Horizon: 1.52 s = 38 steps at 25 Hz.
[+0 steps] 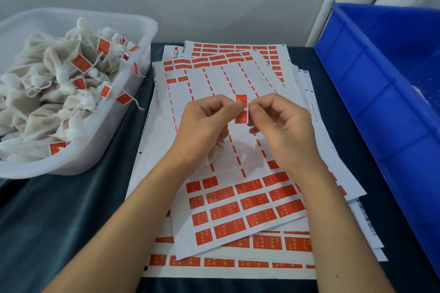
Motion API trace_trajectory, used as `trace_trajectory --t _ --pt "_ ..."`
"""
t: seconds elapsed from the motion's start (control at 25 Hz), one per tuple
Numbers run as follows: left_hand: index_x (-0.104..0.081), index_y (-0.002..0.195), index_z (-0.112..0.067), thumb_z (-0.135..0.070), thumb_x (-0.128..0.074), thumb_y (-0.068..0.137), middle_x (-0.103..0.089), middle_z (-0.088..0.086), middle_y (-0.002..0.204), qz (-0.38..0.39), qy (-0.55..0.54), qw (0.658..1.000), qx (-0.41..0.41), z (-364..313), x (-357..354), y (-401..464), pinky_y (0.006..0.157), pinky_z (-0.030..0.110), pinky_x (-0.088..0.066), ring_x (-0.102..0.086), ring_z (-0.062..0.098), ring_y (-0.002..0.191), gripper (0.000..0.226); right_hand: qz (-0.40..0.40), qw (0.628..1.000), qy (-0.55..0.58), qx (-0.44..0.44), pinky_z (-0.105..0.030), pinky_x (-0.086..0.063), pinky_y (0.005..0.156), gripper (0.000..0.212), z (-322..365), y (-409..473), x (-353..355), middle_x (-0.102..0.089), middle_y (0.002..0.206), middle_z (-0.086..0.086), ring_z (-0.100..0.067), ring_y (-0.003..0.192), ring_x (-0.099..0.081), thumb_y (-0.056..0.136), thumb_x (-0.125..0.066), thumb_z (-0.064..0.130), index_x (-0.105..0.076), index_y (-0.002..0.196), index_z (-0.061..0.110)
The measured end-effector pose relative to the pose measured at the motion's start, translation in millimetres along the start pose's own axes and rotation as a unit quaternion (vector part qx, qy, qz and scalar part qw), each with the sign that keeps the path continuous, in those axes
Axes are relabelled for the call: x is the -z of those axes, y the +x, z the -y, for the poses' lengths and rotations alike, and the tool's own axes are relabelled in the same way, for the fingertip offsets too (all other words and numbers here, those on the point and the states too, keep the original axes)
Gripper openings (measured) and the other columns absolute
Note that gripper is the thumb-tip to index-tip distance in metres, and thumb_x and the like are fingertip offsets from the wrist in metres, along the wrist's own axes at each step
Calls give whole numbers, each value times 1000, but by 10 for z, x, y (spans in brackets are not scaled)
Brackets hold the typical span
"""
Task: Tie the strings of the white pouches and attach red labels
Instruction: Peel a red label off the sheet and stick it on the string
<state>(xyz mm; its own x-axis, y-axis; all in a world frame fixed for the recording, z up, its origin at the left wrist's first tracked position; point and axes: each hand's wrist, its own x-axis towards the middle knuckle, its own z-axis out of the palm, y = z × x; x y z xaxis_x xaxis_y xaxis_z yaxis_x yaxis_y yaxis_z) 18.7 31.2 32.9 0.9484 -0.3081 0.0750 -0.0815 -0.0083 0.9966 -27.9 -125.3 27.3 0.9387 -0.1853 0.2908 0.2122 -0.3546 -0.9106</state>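
My left hand [204,126] and my right hand [281,131] meet above the label sheets and together pinch one red label [241,108], held upright between the fingertips. A white pouch [215,152] hangs under my left palm, mostly hidden by the hand. Its string is not visible. The topmost label sheet [228,211] lies beneath my hands, with its middle rows peeled off and red labels left along its near end.
A translucent white tub [142,38] at the left holds several tied pouches with red labels. A blue crate [371,93] stands at the right. More label sheets are stacked under the top one on a dark cloth [66,216].
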Motion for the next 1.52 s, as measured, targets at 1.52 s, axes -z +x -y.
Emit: trace_trajectory --t 1.52 --pt "-72 105 -32 -36 -76 93 -67 -17 87 -30 319 919 -231 160 36 29 61 13 -44 -57 11 76 14 -28 992 -106 -58 -23 -57 81 5 -145 67 36 -69 88 27 8 91 -64 98 -66 37 -70 97 39"
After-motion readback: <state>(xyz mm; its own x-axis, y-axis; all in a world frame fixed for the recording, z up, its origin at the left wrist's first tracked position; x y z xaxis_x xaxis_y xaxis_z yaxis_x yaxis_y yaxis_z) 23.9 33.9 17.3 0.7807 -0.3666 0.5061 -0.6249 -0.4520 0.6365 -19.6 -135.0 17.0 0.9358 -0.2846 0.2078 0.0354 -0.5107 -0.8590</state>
